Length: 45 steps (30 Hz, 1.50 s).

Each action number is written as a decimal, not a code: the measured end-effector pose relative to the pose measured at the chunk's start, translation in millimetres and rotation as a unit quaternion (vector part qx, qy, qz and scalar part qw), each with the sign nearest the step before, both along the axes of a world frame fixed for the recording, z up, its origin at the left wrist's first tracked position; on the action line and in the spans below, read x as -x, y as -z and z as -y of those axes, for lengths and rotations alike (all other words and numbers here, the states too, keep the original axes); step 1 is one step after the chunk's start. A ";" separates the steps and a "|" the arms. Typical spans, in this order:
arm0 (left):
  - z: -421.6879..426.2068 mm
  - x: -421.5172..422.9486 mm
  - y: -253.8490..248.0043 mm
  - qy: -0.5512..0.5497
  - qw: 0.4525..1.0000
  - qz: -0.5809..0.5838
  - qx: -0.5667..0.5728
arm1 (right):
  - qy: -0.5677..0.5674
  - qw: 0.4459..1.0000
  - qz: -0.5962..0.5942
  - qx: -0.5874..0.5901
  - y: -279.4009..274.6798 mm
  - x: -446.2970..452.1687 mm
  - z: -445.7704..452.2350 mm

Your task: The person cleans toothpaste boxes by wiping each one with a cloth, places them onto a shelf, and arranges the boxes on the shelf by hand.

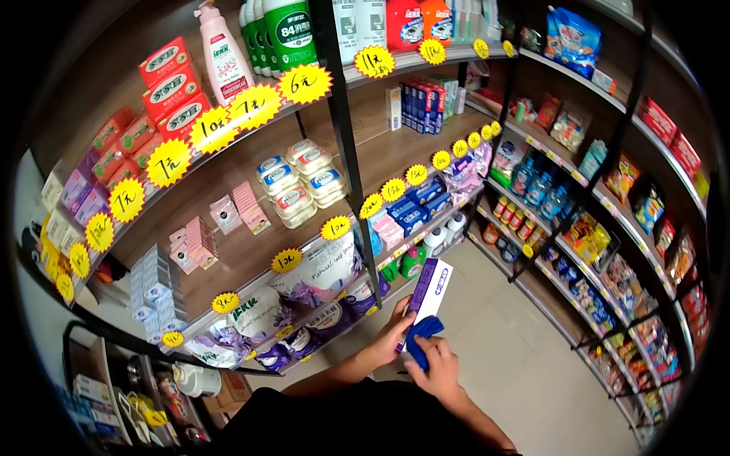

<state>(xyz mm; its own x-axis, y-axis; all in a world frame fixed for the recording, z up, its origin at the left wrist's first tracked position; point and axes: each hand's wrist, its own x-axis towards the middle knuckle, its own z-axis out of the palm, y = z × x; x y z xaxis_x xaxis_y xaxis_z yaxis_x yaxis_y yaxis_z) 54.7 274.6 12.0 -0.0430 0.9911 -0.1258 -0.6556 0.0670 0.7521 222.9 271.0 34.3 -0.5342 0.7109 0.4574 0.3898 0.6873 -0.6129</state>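
A long white and purple toothpaste box (439,287) is tilted in front of me above the floor. My left hand (391,334) is closed around its lower left side. With my right hand (437,366) I grip a blue cloth (420,334), which lies against the lower part of the box. Part of the box's lower end is hidden behind the cloth and my fingers.
Shelves with soap packs (304,182), red boxes (171,87), bottles and laundry bags (323,266) stand on the left. Upright narrow boxes (423,106) occupy a middle shelf. Snack shelves (593,235) curve along the right. Tiled floor (525,342) lies between them.
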 end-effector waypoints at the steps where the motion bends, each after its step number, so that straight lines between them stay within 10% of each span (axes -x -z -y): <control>1: -8.7 -10.1 10.8 -0.001 1.000 0.015 0.008 | -0.039 0.998 0.002 -0.045 2.5 -8.5 -11.2; 4: -29.8 -40.2 50.4 0.000 0.991 0.131 0.015 | -0.136 0.984 0.014 -0.113 1.7 -29.9 -49.0; 7: -38.1 -54.2 29.3 -0.150 0.844 -0.440 -0.266 | -0.104 0.988 -0.006 -0.117 10.0 -42.9 -105.8; 10: -27.0 -68.0 19.8 -0.154 0.808 -0.543 -0.169 | -0.123 0.986 -0.041 -0.105 -1.9 -36.7 -154.2; 12: -14.3 -86.7 -0.1 -0.112 0.969 -0.217 -0.031 | -0.135 0.985 -0.053 -0.094 -10.5 -22.7 -180.0; 17: 21.1 -121.9 -5.2 -0.203 0.979 -0.003 -0.029 | -0.202 0.976 -0.069 -0.042 -31.5 16.6 -184.5; 32: 174.6 -158.4 27.8 -0.524 0.827 0.138 -0.150 | -0.548 0.837 0.008 -0.006 -1.6 -36.2 32.1; 45: 334.7 -215.1 5.5 -0.563 0.794 0.141 -0.179 | -0.641 0.766 -0.040 -0.028 -18.8 -60.7 152.4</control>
<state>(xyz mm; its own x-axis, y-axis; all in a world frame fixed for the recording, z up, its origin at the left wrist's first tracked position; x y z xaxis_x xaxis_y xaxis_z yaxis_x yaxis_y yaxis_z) 269.8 -60.1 6.5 -0.9482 0.3175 -0.0065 -0.2932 -0.8672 0.4024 283.6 118.6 53.1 -0.7459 -0.3956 0.5359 -0.6643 0.5007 -0.5550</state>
